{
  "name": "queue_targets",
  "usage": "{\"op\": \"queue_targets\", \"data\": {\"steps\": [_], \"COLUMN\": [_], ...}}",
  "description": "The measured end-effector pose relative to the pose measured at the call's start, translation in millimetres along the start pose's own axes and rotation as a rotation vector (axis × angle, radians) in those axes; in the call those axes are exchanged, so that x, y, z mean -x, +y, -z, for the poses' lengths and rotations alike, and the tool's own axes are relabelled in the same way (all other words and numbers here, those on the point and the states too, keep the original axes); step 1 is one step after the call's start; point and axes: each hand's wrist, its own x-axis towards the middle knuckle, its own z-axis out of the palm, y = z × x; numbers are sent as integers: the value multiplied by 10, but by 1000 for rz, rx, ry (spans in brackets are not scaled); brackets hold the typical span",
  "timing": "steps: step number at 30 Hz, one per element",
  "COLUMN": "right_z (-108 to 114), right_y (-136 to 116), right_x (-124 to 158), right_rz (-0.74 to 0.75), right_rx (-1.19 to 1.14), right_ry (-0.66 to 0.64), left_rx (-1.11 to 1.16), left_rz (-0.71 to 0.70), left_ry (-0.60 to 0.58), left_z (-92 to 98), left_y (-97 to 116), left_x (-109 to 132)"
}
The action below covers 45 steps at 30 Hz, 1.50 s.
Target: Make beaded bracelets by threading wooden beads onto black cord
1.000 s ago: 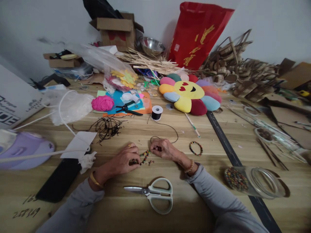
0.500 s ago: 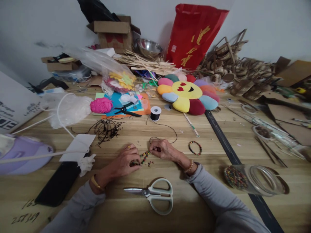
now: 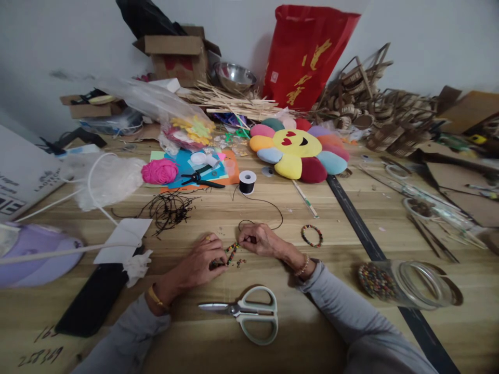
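Note:
A short string of small coloured beads (image 3: pixel 232 253) runs between my two hands. My left hand (image 3: pixel 205 258) rests on the table with its fingers curled over the lower part of the string, hiding some of it. My right hand (image 3: pixel 259 240) is closed in a pinch at the string's upper end, where black cord (image 3: pixel 282 212) loops out behind it. That cord leads towards a white spool of black cord (image 3: pixel 247 183). A few loose beads (image 3: pixel 240 263) lie just below the string. To the right lies a finished-looking beaded bracelet (image 3: pixel 312 236).
Scissors (image 3: pixel 249 310) lie in front of my hands. A clear container of beads (image 3: pixel 377 281) lies on its side at the right. At the left are a black phone (image 3: pixel 91 301) and a tangle of black cord (image 3: pixel 171 210). A flower cushion (image 3: pixel 300 148) sits further back.
The view has shifted slightly. My left hand has edged a little towards the right; my right hand keeps its pinch in nearly the same place.

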Motion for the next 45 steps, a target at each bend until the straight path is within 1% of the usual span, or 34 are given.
{"op": "queue_targets", "data": {"steps": [4,13,28,37,45], "right_z": [4,10,24,38,12], "right_y": [-1,14,-13,-26,8], "right_x": [0,-4,-19,-30,-17], "right_rz": [-9,8,23,41,25], "right_rx": [-3,26,17,11,28], "right_ry": [-3,-18,3,3,6], "left_rx": [-17,-155,-148,-135,-178], "left_rz": [7,5,5,20,29], "left_ry": [23,101,87,144,167], "left_z": [-29,-145,-123,-167,-176], "left_y": [15,25,38,43,104], "left_x": [-17,-44,-57,-95,-135]}}
